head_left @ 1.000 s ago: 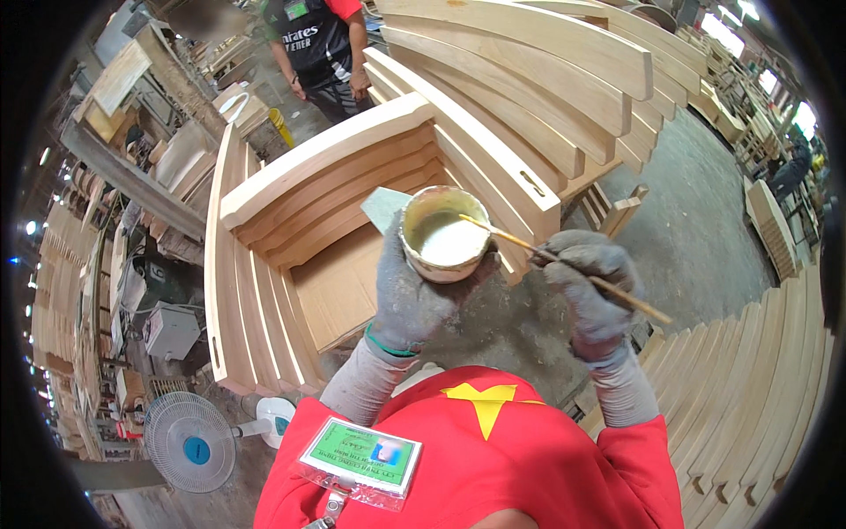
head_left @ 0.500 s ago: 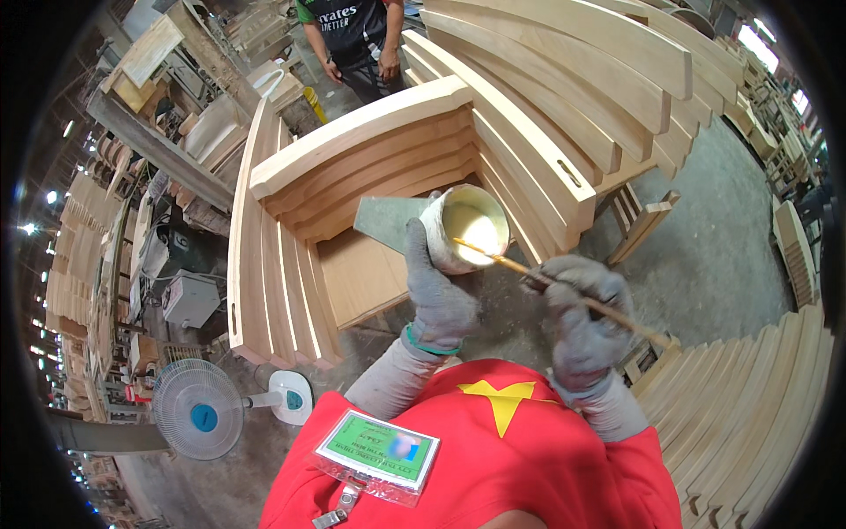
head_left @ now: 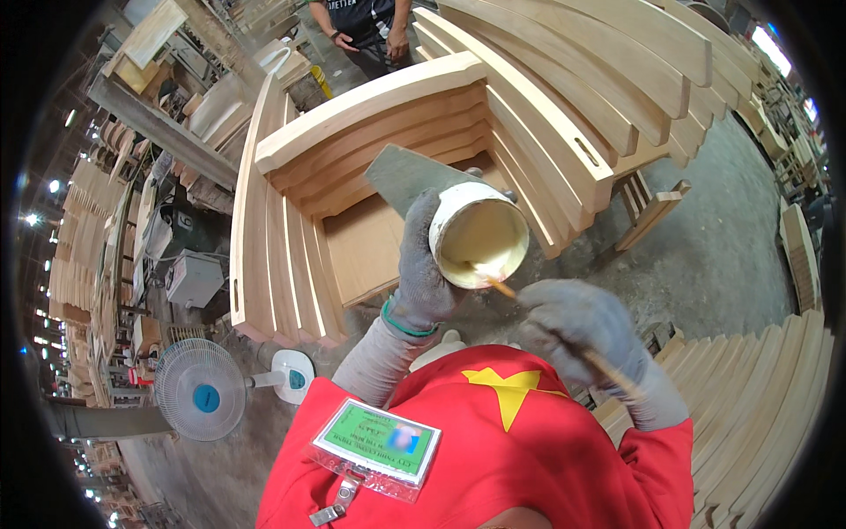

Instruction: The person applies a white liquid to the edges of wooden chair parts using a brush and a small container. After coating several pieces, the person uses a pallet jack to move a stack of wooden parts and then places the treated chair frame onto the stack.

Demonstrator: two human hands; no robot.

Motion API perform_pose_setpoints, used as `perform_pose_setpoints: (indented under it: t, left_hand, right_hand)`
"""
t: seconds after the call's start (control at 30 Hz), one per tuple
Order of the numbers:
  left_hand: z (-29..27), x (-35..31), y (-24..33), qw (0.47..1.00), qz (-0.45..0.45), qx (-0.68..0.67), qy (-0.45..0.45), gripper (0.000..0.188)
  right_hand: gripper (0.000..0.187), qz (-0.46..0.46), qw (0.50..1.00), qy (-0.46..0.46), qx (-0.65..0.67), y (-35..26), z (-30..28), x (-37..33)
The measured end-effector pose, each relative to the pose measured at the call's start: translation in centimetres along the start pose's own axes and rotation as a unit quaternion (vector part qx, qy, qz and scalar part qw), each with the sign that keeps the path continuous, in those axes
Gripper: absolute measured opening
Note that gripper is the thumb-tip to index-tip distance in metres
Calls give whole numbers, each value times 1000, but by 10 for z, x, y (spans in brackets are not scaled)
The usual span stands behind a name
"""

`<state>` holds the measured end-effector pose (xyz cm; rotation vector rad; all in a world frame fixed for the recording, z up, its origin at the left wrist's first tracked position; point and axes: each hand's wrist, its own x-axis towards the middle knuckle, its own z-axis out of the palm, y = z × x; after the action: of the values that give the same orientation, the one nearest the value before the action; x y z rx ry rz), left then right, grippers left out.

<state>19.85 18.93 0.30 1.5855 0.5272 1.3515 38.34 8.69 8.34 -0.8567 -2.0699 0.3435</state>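
Observation:
My gloved left hand (head_left: 418, 264) is wrapped round a white tub (head_left: 452, 204), its mouth tipped toward me. Cream-coloured paste, perhaps glue, (head_left: 476, 238) coats the inside. A flat grey-green plate (head_left: 407, 173) sticks out behind the tub on the left; how it is held is hidden. In my gloved right hand (head_left: 582, 324), the fingers close on a thin wooden stick (head_left: 503, 288). One end of the stick dips into the paste at the near rim, while the other end pokes out past my palm. Just beyond the tub stands a slatted wooden frame (head_left: 374, 99) with a flat panel inside.
Large curved wooden slats (head_left: 582, 66) stand at the far right. More slatted pieces (head_left: 749, 406) lie at the near right. A standing fan (head_left: 201, 388) is at my left, near a grey box (head_left: 194, 279). Another person (head_left: 366, 35) stands beyond the frame.
The tub has tilted more toward me and shifted slightly right. My right hand has dropped nearer to me, and the stick now meets the near rim. The other person's hand has moved.

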Motion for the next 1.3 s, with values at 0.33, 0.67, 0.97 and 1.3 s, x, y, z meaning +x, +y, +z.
perform_pose_setpoints:
  t: [0.33,0.67,0.97,1.3]
  left_hand:
    - [10,3,10,981,69,145,-111,70]
    - [39,8,41,901,-225,-348,126,51]
    - [41,2,30,911,-188,-346,125,51]
    - [31,3,34,889,-260,-367,81,49]
  right_hand:
    - [16,58,981,159,98,3,-6,13]
    - [14,318,865,311,234,-2,21,-12]
    - [15,213,822,413,329,-27,34,-23]
    - [17,89,991,18,-102,-10,-27,-10]
